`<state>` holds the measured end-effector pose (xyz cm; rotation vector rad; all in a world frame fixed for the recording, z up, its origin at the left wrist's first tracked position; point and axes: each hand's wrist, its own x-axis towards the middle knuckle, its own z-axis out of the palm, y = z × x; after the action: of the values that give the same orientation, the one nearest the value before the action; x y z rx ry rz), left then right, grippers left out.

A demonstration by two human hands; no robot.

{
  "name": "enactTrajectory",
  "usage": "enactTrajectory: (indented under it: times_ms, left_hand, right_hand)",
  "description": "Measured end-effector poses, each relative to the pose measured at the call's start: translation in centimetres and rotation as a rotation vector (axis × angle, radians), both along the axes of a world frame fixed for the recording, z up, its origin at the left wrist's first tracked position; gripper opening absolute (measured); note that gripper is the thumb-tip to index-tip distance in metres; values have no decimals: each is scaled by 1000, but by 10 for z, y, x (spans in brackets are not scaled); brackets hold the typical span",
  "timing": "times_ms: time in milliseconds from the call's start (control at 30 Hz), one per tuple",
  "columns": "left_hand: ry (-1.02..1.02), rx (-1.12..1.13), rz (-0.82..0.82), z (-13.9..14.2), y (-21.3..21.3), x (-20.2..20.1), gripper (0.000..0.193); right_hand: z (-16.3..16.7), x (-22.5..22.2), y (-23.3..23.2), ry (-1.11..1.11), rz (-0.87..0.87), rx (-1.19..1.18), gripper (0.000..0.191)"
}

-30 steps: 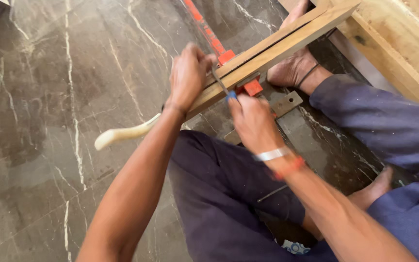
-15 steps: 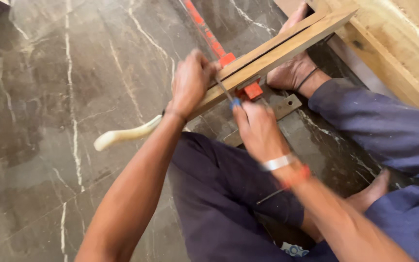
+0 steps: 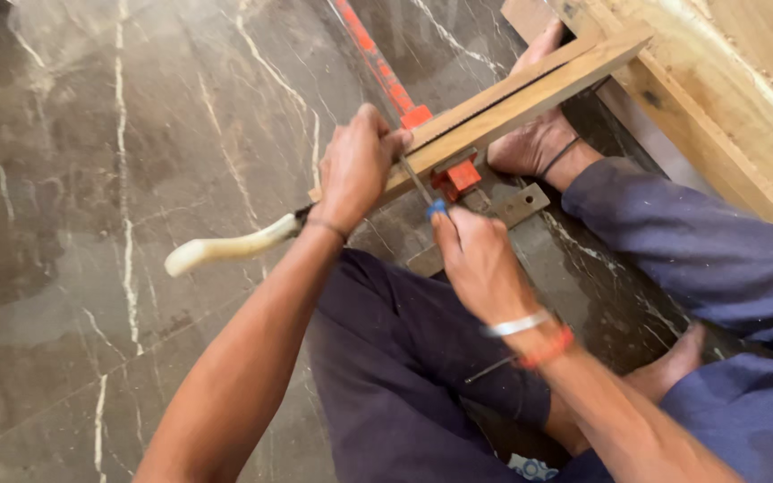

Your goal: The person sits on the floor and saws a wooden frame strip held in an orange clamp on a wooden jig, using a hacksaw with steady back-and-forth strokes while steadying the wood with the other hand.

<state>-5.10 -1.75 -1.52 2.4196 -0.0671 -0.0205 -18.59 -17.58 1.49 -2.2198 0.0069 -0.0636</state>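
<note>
Marking or scoring looks to be the step in hand: the right hand [image 3: 480, 259] is closed in a pinch round a thin tool with a blue grip [image 3: 437, 207], its metal tip laid against the near face of the wooden strips [image 3: 512, 98]. Whether that tool is a pen, a scriber or a small driver cannot be told. The left hand [image 3: 357, 165] is curled shut over the near end of the strips, pressing them down. The 2 strips lie side by side, slanting from that hand up toward the top right, across a bare foot [image 3: 534, 143] that also steadies them. An orange clamp [image 3: 454, 174] grips them from below, its long bar [image 3: 373, 58] running off toward the top edge. A pale handle [image 3: 225, 249] sticks out past the left wrist (its working end is hidden under the hand). A flat metal bar [image 3: 485, 228] lies on the marble floor [image 3: 91, 179], beneath the strips. The next move, as I judge it, calls for a steady tip kept on 1 line while the left hand holds the wood from sliding.
</note>
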Motion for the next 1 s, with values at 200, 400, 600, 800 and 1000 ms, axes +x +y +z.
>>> enactTrajectory:
  times_ms: [200, 400, 600, 800, 1000]
  left_hand:
    - [-197, 35, 19, -4, 5, 23, 30]
    - [34, 22, 86, 6, 7, 54, 37]
    - [-145, -47, -40, 8, -1, 34, 35]
    - [-51, 22, 40, 16, 1, 25, 37]
    - [16, -5, -17, 5, 0, 7, 36]
  right_hand:
    - [-20, 38, 10, -96, 35, -62, 40]
    - [-8, 63, 7, -57, 17, 14, 42]
    - [9, 32, -10, 22, -17, 108, 39]
    - [-2, 37, 3, -77, 24, 29, 39]
    - [-10, 11, -4, 33, 12, 8, 37]
